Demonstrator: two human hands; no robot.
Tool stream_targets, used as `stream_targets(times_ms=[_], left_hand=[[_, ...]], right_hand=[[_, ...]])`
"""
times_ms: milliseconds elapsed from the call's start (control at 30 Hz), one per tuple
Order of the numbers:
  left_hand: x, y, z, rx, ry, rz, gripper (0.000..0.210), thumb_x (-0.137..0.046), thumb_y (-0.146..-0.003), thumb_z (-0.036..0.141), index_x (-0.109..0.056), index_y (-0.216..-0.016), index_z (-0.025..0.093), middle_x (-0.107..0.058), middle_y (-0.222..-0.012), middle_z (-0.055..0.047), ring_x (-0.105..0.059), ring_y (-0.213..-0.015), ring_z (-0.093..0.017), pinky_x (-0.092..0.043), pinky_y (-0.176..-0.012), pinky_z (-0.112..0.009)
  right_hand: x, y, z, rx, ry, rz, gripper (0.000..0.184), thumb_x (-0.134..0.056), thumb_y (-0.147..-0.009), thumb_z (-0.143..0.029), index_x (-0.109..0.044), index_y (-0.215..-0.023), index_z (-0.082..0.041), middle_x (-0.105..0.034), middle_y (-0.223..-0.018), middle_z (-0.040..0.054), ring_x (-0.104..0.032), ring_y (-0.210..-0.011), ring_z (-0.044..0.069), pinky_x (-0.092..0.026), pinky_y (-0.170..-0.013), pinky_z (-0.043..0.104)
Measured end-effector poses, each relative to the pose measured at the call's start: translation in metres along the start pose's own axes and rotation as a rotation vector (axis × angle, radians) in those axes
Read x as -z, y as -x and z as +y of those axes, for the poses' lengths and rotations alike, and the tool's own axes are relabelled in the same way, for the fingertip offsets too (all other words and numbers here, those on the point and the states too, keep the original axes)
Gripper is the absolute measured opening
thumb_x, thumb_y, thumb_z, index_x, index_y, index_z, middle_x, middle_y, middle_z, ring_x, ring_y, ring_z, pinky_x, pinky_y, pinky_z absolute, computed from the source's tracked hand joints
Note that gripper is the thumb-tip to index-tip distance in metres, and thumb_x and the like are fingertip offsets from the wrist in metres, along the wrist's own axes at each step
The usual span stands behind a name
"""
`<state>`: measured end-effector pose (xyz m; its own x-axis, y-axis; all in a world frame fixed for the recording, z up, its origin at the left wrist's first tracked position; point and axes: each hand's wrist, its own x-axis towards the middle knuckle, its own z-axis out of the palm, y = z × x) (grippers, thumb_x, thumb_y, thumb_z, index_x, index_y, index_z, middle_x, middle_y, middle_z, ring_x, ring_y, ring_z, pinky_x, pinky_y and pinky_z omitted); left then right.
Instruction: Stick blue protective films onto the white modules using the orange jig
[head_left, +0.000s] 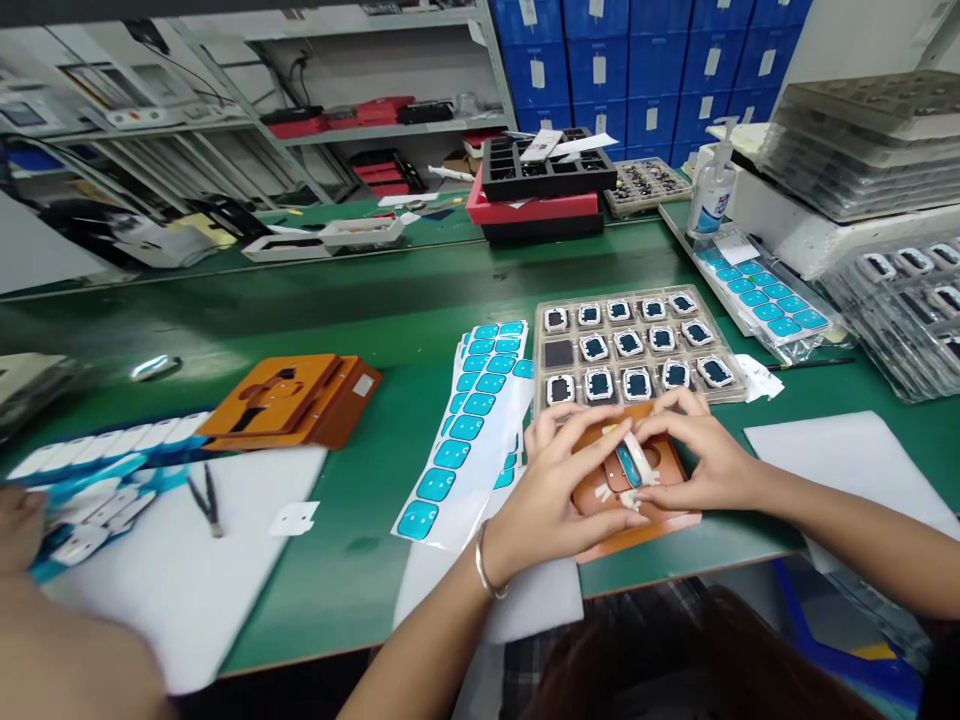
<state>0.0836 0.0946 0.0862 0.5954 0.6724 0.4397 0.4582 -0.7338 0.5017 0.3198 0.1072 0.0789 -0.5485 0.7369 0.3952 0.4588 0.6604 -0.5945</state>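
Both my hands work over an orange fixture block near the table's front edge. My left hand, with a silver bangle at the wrist, reaches around the left side of a small white frame. From the right, my right hand pinches the same frame with thumb and fingers. The frame is tilted up above the fixture, and a blue film piece shows inside it. My fingers hide part of both the frame and the fixture. Beside my left hand lie sheets of blue stickers.
Behind my hands lies a clear tray of white frames. Another orange fixture stands left, near tweezers on white foam. A co-worker's hand is at far left. A pump bottle and stacked trays stand right.
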Motion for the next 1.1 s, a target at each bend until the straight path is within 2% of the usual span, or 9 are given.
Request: stream_targets(times_ms=[100,267,433,567,667,767,833,933,1100], left_hand=[[-0.002,0.001,-0.002,-0.034,-0.063,-0.057,0.085,-0.064,-0.083,0.065,-0.025,-0.154,0.038,-0.039,-0.15,-0.011,-0.029,-0.13,-0.034,-0.028,-0.107,-0.058],[0.0,0.003,-0.006,-0.067,-0.179,-0.071,0.082,-0.059,-0.085,0.065,-0.025,-0.154,0.037,-0.032,-0.154,-0.013,-0.028,-0.13,-0.037,-0.027,-0.107,-0.06],[0.003,0.001,-0.005,-0.173,-0.215,0.018,0.065,-0.063,-0.09,0.05,-0.039,-0.148,0.036,-0.038,-0.151,-0.011,-0.031,-0.128,-0.034,-0.03,-0.105,-0.056],[0.012,-0.002,-0.017,-0.159,-0.209,0.122,0.037,-0.063,-0.091,0.042,-0.061,-0.128,0.033,-0.06,-0.132,-0.006,-0.044,-0.119,-0.029,-0.036,-0.103,-0.051],[0.026,-0.002,-0.038,0.208,-0.322,0.273,0.024,-0.057,-0.093,0.039,-0.069,-0.11,0.027,-0.071,-0.109,-0.006,-0.055,-0.105,-0.028,-0.041,-0.095,-0.05],[0.042,0.001,-0.057,0.779,-0.452,0.285,0.033,-0.055,-0.089,0.046,-0.069,-0.109,0.023,-0.065,-0.123,-0.014,-0.05,-0.115,-0.039,-0.041,-0.09,-0.057],[0.048,0.003,-0.067,1.007,-0.476,0.232,0.04,-0.06,-0.084,0.051,-0.068,-0.109,0.021,-0.057,-0.132,-0.019,-0.043,-0.122,-0.046,-0.039,-0.088,-0.062],[0.051,0.005,-0.078,1.141,-0.449,0.181,0.042,-0.071,-0.075,0.052,-0.068,-0.101,0.018,-0.054,-0.134,-0.021,-0.038,-0.125,-0.048,-0.037,-0.091,-0.061],[0.05,0.004,-0.091,1.283,-0.381,0.123,0.048,-0.079,-0.067,0.053,-0.066,-0.101,0.023,-0.049,-0.14,-0.015,-0.034,-0.13,-0.043,-0.034,-0.097,-0.056]], right_hand=[[-0.006,0.002,0.004,-0.053,-0.158,0.078,0.045,-0.082,-0.069,-0.044,-0.059,-0.102,-0.023,-0.057,-0.099,0.0061,-0.053,-0.098,0.024,-0.048,-0.085,0.041],[-0.012,0.001,0.011,-0.134,-0.555,0.085,0.052,-0.082,-0.071,-0.043,-0.051,-0.109,-0.025,-0.057,-0.107,0.0041,-0.061,-0.103,0.021,-0.051,-0.09,0.036],[-0.009,-0.002,0.013,-0.224,-0.768,0.056,0.056,-0.084,-0.07,-0.042,-0.048,-0.109,-0.025,-0.063,-0.106,0.0037,-0.064,-0.103,0.021,-0.051,-0.091,0.037],[-0.007,-0.003,0.014,-0.241,-0.801,0.062,0.054,-0.084,-0.07,-0.042,-0.05,-0.107,-0.024,-0.067,-0.105,0.005,-0.066,-0.101,0.021,-0.049,-0.092,0.038],[-0.006,-0.003,0.017,-0.251,-0.802,0.082,0.052,-0.083,-0.072,-0.043,-0.05,-0.107,-0.024,-0.07,-0.103,0.0051,-0.068,-0.094,0.02,-0.05,-0.087,0.037],[-0.004,-0.004,0.02,-0.257,-0.778,0.112,0.05,-0.083,-0.071,-0.042,-0.051,-0.106,-0.024,-0.072,-0.102,0.005,-0.068,-0.09,0.019,-0.05,-0.083,0.035],[-0.003,-0.005,0.022,-0.254,-0.761,0.116,0.049,-0.083,-0.072,-0.041,-0.052,-0.105,-0.024,-0.073,-0.101,0.005,-0.068,-0.088,0.019,-0.051,-0.081,0.033],[-0.002,-0.006,0.023,-0.232,-0.747,0.096,0.048,-0.082,-0.073,-0.044,-0.052,-0.105,-0.025,-0.073,-0.1,0.0048,-0.069,-0.086,0.02,-0.052,-0.08,0.034],[0.005,-0.005,0.03,-0.191,-0.622,0.151,0.047,-0.081,-0.074,-0.046,-0.054,-0.107,-0.027,-0.072,-0.101,0.0032,-0.069,-0.092,0.021,-0.053,-0.081,0.033]])
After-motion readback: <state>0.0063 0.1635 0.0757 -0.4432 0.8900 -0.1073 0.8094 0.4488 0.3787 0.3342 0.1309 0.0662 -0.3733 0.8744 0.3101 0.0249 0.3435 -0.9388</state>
